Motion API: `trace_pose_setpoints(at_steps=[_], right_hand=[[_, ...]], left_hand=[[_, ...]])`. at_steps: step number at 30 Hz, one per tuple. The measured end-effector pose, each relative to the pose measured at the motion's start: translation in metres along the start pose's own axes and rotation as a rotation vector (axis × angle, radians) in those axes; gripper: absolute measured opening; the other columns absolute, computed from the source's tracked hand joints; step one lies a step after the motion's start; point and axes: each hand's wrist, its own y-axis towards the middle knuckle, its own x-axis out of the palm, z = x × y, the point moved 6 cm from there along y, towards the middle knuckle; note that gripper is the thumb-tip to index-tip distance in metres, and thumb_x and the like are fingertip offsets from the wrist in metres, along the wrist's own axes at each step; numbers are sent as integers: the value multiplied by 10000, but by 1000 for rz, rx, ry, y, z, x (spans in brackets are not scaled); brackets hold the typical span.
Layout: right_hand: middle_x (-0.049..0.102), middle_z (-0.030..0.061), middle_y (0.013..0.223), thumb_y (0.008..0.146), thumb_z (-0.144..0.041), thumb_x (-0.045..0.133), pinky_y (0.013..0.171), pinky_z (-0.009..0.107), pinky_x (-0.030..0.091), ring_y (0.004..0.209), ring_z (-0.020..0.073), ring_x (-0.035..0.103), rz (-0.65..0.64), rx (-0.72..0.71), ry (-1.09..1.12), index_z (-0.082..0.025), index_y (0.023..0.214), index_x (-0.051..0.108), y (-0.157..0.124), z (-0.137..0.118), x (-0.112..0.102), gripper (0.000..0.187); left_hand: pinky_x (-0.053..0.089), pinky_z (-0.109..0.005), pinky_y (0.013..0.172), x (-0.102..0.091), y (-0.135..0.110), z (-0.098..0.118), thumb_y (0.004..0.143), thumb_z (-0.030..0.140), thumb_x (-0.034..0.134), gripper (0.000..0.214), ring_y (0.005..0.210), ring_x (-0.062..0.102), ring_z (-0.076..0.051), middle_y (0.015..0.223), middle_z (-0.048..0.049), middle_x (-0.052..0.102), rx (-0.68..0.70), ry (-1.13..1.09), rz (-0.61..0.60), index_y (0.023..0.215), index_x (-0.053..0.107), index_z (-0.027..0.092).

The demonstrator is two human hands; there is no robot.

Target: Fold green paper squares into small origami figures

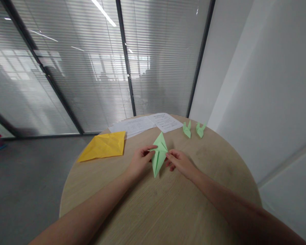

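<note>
A light green folded paper (pixel 156 161), shaped like a long diamond with a slit down its lower half, is held between my two hands just above the table. My left hand (pixel 142 157) pinches its left corner between thumb and fingers. At the right corner, my right hand (pixel 180 161) grips the paper with thumb and forefinger, its other fingers curled below. Farther back on the right stand two finished-looking green origami cranes, a left crane (pixel 187 130) and a right crane (pixel 200 130).
The round wooden table (pixel 153 211) carries a creased yellow paper (pixel 104 145) on the left. Printed white sheets (pixel 165 121) lie along its far edge. Beyond are a glass partition with blinds (pixel 158 68) and, at right, a white wall (pixel 275 85).
</note>
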Motion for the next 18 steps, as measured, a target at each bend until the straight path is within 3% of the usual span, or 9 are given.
trace_pose_setpoints(at_steps=[3,5,7,9,13,18], right_hand=[[580,2,762,814,-513,600,450,206,454,622,133,605,78,-54,27,-211,904,495,1,-1,-6,333],[600,20,880,806,-496,616,450,210,462,642,136,623,119,-97,47,-226,994,470,0,-4,-9,359],[605,55,1024,809,-474,618,461,213,473,688,140,635,116,-126,35,-248,1111,471,-2,-8,-9,405],[619,51,970,822,-453,609,471,212,474,686,140,623,73,-131,-16,-265,1184,494,-3,-11,-5,424],[547,-18,665,829,-423,615,470,214,470,547,114,533,21,-104,-103,-256,1136,553,-5,-11,1,356],[576,-1,758,803,-411,642,443,197,476,611,124,558,65,-76,-94,-247,1056,508,-3,-4,-1,331]], left_hand=[[480,-282,619,-1,1,-2,723,367,716,423,651,599,-158,743,-40,663,7,40,-9,1083,687,147],[478,-279,621,-2,1,-3,720,384,730,458,659,604,-160,757,-45,664,16,69,-13,1111,682,151],[484,-283,637,-2,1,-3,725,398,733,487,690,614,-165,797,-55,671,30,77,-31,1142,669,154],[491,-289,656,-1,0,-2,734,403,729,506,720,617,-169,838,-64,675,44,77,-49,1166,654,153],[496,-299,670,0,-1,0,743,375,720,500,749,619,-179,847,-70,674,46,85,-56,1184,641,153],[500,-315,701,2,-2,3,734,360,722,515,804,628,-196,909,-92,680,42,95,-67,1196,631,152]])
